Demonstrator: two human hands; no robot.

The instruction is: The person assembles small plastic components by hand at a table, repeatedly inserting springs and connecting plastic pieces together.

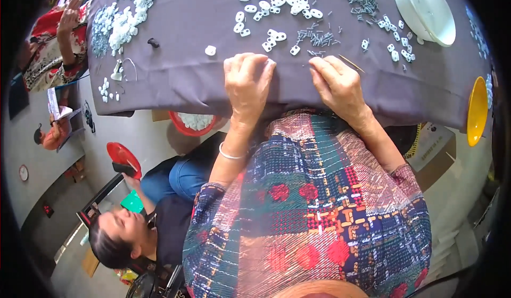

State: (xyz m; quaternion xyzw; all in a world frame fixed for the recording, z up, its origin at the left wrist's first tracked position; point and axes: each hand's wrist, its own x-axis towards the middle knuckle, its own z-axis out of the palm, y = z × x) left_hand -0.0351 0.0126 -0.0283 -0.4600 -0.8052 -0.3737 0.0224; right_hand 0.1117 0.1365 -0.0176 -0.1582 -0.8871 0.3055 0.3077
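My left hand [246, 88] is closed in a pinch above the table's near edge. A bit of a small white plastic piece [270, 64] shows between its thumb and fingertips. My right hand [340, 85] has its thumb and forefinger pressed together beside a pile of short grey pins [319, 37]; whatever it grips is hidden. A thin brass-coloured stick [351, 63] lies by its knuckles. Beyond both hands are white two-holed plastic pieces [274, 36], some grouped together. One lone white piece [210, 50] sits left of my left hand.
A white basin [426, 10] stands at the far right, with a yellow bowl [476, 112] at the right edge. White pieces [128, 24] are heaped far left. Below the table's left side is a red tub [192, 130]. A seated person [149, 229] is close on my left.
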